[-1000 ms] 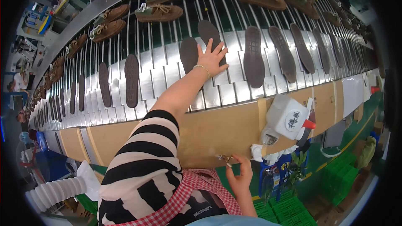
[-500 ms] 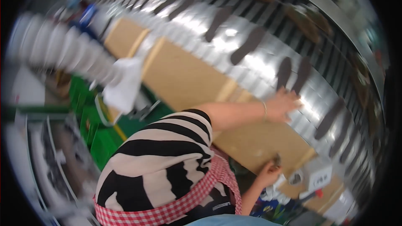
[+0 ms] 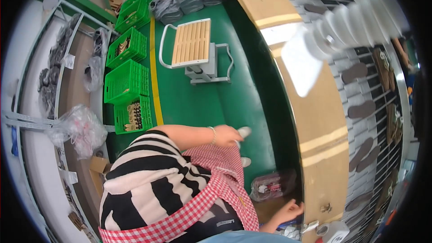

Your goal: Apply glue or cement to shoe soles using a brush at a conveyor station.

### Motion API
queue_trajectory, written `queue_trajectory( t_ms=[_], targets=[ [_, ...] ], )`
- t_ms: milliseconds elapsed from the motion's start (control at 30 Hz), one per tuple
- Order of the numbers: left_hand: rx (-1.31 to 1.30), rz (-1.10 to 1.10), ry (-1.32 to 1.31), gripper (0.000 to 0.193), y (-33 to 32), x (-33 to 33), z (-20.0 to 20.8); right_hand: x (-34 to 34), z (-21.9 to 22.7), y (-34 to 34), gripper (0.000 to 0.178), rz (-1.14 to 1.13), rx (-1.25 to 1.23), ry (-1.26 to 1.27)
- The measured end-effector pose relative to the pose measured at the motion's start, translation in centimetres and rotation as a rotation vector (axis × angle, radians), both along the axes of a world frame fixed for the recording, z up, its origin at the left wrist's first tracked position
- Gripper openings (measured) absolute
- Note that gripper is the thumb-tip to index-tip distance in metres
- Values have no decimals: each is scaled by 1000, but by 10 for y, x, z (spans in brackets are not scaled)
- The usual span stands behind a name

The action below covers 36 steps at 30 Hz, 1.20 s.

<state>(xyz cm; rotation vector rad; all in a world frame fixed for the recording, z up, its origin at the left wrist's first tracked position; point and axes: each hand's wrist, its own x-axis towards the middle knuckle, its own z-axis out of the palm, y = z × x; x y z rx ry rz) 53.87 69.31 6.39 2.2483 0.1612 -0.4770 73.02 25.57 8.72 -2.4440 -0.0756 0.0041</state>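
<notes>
We see the left hand (image 3: 226,136) now off the soles (image 3: 361,110), curled, contents unclear; right hand (image 3: 289,211) looks empty, loosely bent. Metal piece (image 3: 326,207) now lies on counter (image 3: 320,123), soles untouched on conveyor (image 3: 354,92).

Sleeve (image 3: 144,182) striped black and cream; apron (image 3: 157,222) red-and-white gingham. Floor (image 3: 202,108) green, floor line (image 3: 155,74) yellow; crates (image 3: 128,78) brighter green. Surface (image 3: 321,121) tan, strips (image 3: 324,154) paler yellow. Insoles (image 3: 361,110) dark grey-brown, shoes (image 3: 381,69) brown, hose (image 3: 355,22) white. Slatted stool (image 3: 192,40) light tan on top, frame off-white.
</notes>
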Motion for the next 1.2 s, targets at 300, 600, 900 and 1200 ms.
queue_trajectory(
  t_ms=[300, 600, 900, 1200],
  targets=[
    [529, 976, 292, 45, 292, -197, -122, -118, -100, 204, 37, 902, -75, 479],
    [458, 1632, -3, 94, 523, -318, -211, -294, -222, 585, 55, 1430, 58, 473],
    [-621, 1853, 16, 15, 403, -268, -191, -380, -256, 708, 37, 1256, 112, 543],
    [-660, 2157, 43, 36, 280, -268, -197, -292, -240, 495, 32, 1202, -103, 527]
  ],
)
